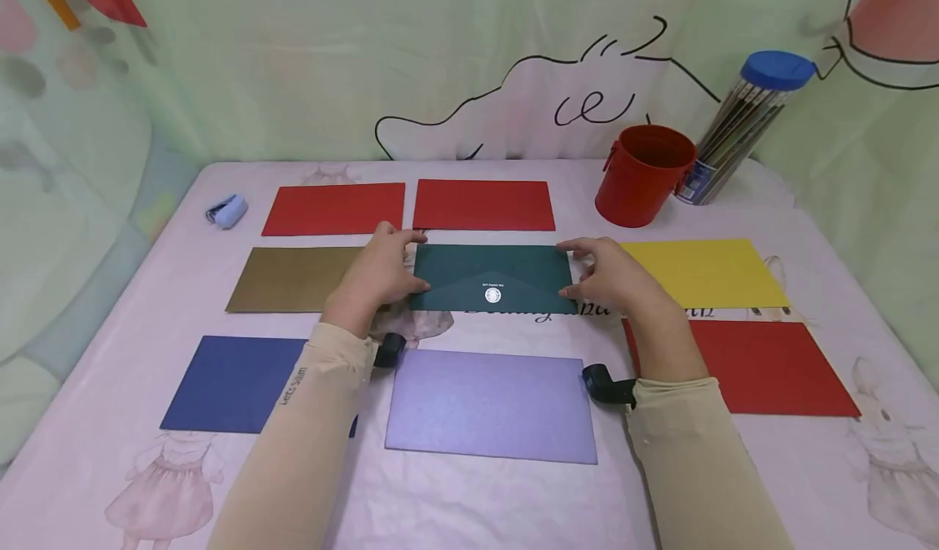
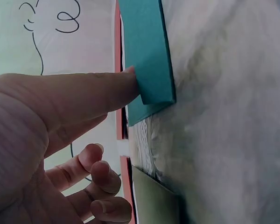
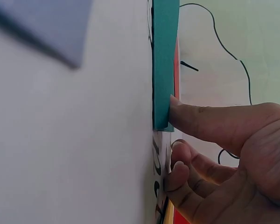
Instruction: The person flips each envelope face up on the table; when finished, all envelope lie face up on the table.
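A dark green envelope (image 1: 493,269) with a small white round emblem lies in the middle of the table, its flap standing slightly apart at the left end in the left wrist view. My left hand (image 1: 377,273) touches its left end with thumb and index finger spread along the edge. At the opposite end, my right hand (image 1: 612,273) touches the edge the same way. The right thumb (image 3: 191,119) rests against the envelope, and the other fingers bend loosely beside it. Whether any fingertip reaches underneath cannot be seen.
Around lie two red envelopes (image 1: 484,205) behind, a brown one (image 1: 289,281), a blue one (image 1: 227,383), a lilac one (image 1: 490,407), a yellow one (image 1: 707,273) and another red one (image 1: 778,367). A red bucket (image 1: 641,183) and a blue-lidded pencil jar (image 1: 737,130) stand back right.
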The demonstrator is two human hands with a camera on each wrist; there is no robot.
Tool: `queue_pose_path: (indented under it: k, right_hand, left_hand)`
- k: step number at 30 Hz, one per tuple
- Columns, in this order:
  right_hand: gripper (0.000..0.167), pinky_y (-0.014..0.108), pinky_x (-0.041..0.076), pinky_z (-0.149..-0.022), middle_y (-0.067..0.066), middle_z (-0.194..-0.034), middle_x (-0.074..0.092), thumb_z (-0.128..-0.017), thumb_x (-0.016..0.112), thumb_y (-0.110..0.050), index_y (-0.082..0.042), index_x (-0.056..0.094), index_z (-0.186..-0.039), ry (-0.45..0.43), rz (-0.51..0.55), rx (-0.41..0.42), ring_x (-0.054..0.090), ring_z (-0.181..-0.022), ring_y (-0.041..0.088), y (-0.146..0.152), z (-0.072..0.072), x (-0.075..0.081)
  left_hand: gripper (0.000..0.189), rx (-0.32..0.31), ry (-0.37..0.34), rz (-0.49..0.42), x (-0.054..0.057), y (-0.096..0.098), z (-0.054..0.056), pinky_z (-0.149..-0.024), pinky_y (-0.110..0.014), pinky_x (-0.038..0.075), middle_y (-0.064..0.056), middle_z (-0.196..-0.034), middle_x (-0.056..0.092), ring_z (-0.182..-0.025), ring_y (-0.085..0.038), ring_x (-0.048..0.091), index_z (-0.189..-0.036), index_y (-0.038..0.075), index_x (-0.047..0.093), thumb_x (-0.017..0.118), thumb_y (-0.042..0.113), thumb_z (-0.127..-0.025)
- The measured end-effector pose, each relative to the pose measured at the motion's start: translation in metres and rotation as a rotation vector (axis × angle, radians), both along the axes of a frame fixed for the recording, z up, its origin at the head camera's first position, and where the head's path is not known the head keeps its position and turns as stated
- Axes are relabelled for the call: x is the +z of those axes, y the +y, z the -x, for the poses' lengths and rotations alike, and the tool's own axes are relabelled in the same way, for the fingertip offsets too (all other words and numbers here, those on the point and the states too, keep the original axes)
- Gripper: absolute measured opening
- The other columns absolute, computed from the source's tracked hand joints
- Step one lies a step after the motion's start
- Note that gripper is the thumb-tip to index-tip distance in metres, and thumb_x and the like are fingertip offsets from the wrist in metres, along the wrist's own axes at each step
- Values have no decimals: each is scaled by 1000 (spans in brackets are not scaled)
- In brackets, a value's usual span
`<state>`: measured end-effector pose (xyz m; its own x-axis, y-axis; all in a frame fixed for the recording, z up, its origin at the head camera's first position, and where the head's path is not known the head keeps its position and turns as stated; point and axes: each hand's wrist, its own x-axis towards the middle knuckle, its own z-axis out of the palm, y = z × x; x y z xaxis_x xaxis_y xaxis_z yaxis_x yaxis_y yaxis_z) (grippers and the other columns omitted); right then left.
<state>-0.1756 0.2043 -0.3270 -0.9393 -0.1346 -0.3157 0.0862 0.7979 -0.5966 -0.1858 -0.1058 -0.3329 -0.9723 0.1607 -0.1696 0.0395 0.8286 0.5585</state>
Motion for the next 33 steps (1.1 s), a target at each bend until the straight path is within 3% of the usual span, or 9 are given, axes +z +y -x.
queue_pose_path:
  k: [8,16,24,28,33]
  right_hand:
    - [87,49,55,-87,23,-145,42,-82,84,-11,-11,37,-155,-4,1,-22,51,-115,39,1,0,0]
    - [86,51,54,-89,23,-146,42,-82,83,-11,-12,38,-155,0,-6,-15,50,-118,40,0,0,2]
    - [89,53,54,-90,26,-147,41,-86,79,-10,-11,28,-159,14,-17,25,49,-121,43,-1,-2,5]
    - [91,55,53,-91,27,-148,39,-91,74,-15,-16,18,-162,21,-25,22,47,-127,46,-3,-7,12]
    - [95,55,54,-88,26,-151,38,-86,80,-21,-19,23,-162,34,-64,61,45,-129,46,-9,-8,34]
  left_hand:
    - [76,13,-14,-38,-4,-1,2,-88,-48,56,-13,-130,40,-116,-32,49,-146,18,54,87,17,-78]
    - [76,9,7,-44,-2,-2,0,-87,-48,56,-14,-130,40,-116,-32,49,-145,17,53,87,15,-77]
    - [77,-21,55,12,3,-1,-3,-87,-48,56,-14,-132,41,-113,-31,52,-146,16,52,86,18,-77]
    - [72,-33,90,-15,10,-2,-7,-88,-48,55,-14,-133,43,-114,-30,51,-145,15,53,83,20,-80]
    - [73,-29,130,-93,28,-5,-7,-86,-48,56,-14,-136,44,-117,-30,50,-146,15,51,83,21,-81]
